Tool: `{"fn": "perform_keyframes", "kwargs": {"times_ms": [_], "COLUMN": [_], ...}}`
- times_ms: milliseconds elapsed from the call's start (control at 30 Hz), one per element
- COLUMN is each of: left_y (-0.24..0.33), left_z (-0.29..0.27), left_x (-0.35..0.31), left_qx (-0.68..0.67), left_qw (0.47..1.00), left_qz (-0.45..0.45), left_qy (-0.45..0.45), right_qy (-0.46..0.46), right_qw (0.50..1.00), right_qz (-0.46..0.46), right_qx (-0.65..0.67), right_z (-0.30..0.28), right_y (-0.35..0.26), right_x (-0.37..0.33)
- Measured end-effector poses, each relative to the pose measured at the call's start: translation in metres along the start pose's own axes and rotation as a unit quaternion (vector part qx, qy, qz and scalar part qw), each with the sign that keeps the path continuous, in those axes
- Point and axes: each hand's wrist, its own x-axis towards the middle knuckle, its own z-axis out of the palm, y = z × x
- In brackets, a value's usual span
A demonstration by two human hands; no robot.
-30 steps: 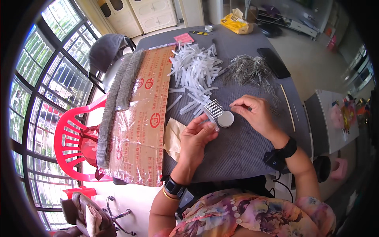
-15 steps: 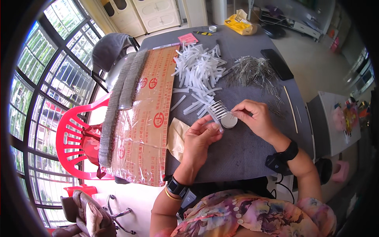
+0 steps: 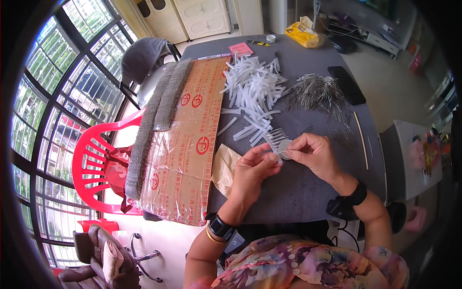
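Between the thumb and fingers of my left hand (image 3: 256, 167) is a translucent white plastic strip (image 3: 275, 150), held tilted above the table. Several thin metal pins (image 3: 276, 136) stick out of it side by side like comb teeth. My right hand (image 3: 312, 153) is closed in a pinch just right of the strip, on what looks like a thin metal pin, mostly hidden by the fingertips. Behind the fingers lies a round whitish disc (image 3: 285, 145), partly covered. Farther off are a heap of white plastic strips (image 3: 252, 84) and a tangled pile of metal pins (image 3: 315, 91).
A plastic-covered brown cardboard sheet (image 3: 192, 159) lies at the left, bearing long rows of finished grey pin strips (image 3: 156, 120). Beige paper (image 3: 225, 168) sits by my left wrist. A black phone (image 3: 347, 85) and a wooden stick (image 3: 361, 139) lie on the right side.
The whole view has shifted slightly, so the table sits farther right. My right hand has come closer to the strip in my left hand, its fingertips now beside it.
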Motion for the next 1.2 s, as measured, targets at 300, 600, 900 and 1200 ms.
{"fn": "perform_keyframes", "kwargs": {"times_ms": [300,600,900,1200], "left_y": [0.0,-0.001,0.002,-0.003], "left_z": [0.0,0.0,0.005,0.002], "left_x": [0.0,-0.001,-0.002,-0.006], "left_qx": [0.003,0.012,0.028,0.103], "left_qw": [1.0,1.0,0.999,0.991], "left_qz": [-0.002,0.007,0.013,0.082], "left_qy": [-0.009,-0.007,0.009,0.039], "right_qy": [0.011,-0.009,0.003,-0.012], "right_qw": [0.999,1.0,1.0,1.0], "right_qz": [-0.01,0.017,-0.009,0.006], "right_qx": [-0.045,-0.011,-0.024,0.004], "right_z": [0.0,-0.003,0.002,0.003], "right_y": [0.003,-0.002,-0.001,0.005], "right_x": [0.003,0.003,0.001,-0.001]}}
